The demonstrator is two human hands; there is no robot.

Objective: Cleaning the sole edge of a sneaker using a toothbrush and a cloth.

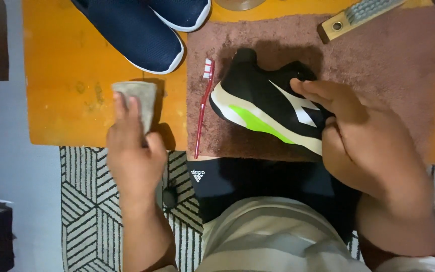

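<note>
Under our right hand (346, 128) sits the black shoe (263, 103) on the towel (378, 65), clamped. Left hand (132, 143) grips cloth (139, 98); toothbrush (203, 108) between. We keep shoe pinned, wipe lightly.

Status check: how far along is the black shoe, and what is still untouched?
Nothing looks finished. In hand: right hand steadies the black shoe on the brown towel; left hand holds a grey cloth. Red toothbrush, wooden brush and navy shoes lie untouched.
</note>
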